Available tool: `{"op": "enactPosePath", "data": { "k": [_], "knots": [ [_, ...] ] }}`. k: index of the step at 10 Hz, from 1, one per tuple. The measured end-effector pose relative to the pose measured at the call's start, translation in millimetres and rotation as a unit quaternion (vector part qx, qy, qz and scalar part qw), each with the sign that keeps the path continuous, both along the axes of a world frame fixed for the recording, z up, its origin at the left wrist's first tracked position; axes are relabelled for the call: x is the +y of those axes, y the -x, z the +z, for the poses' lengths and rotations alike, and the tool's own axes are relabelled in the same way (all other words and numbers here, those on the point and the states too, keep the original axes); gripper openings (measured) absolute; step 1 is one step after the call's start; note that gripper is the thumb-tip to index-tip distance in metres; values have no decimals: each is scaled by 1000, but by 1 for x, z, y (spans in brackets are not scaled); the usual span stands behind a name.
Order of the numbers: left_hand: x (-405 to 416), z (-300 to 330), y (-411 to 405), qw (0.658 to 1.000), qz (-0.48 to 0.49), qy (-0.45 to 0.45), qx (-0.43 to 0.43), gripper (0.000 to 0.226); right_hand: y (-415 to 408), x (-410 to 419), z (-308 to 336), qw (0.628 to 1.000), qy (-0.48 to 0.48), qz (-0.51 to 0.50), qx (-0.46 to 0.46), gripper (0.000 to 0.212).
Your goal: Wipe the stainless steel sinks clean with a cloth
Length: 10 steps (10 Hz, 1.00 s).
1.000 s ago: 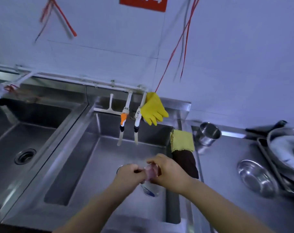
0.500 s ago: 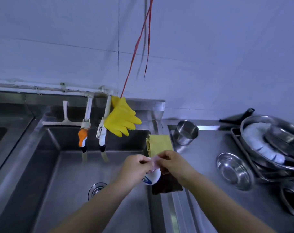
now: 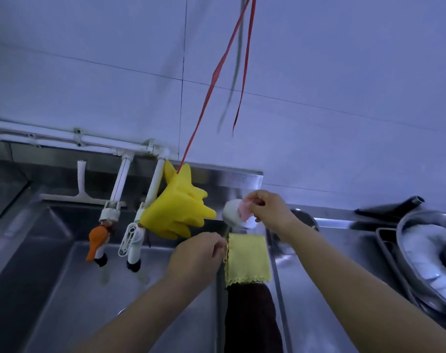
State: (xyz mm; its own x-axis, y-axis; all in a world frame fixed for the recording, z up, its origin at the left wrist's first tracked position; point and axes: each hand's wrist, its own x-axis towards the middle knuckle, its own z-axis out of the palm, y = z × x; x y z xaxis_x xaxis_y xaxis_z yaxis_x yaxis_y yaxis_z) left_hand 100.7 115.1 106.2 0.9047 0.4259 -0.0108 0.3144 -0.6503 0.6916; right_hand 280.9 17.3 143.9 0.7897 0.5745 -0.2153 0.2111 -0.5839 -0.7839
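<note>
Fingers of my right hand grip a white bottle above the sink rim; my left hand pinches the yellow cloth draped over the sink edge

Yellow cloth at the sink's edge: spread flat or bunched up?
Spread flat. The yellow cloth drapes over the sink's right rim, scalloped hem showing; the left hand pinches its corner.
</note>
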Motion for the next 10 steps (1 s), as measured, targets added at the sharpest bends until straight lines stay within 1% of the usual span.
{"op": "enactPosePath", "data": {
  "k": [2,3,4,5,6,7,8,9,10],
  "knots": [
    [0,-21,-8,998,-14,-39,36,19,-45,31,-27,1000,9,20,7,21],
    [-1,-34,-8,997,-2,-61,50,16,-56,42,-31,999,5,31,20,25],
    [-3,-43,-6,998,12,-53,45,13,-65,52,-30,999,4,44,19,29],
    [-4,-51,-6,998,24,-51,36,11,-70,59,-31,999,9,44,-1,31],
    [-4,-55,-8,996,23,-72,36,10,-72,66,-31,998,22,45,-45,33],
    [-2,-57,-9,994,21,-94,42,15,-74,68,-34,995,40,37,-85,29],
    [3,-56,-8,991,11,-117,60,21,-70,68,-35,996,29,15,-81,31],
    [6,-54,-2,990,12,-130,61,23,-64,63,-38,997,16,3,-81,32],
    [7,-49,5,989,-2,-134,71,24,-55,52,-44,996,17,-32,-85,31]
  ]
}}
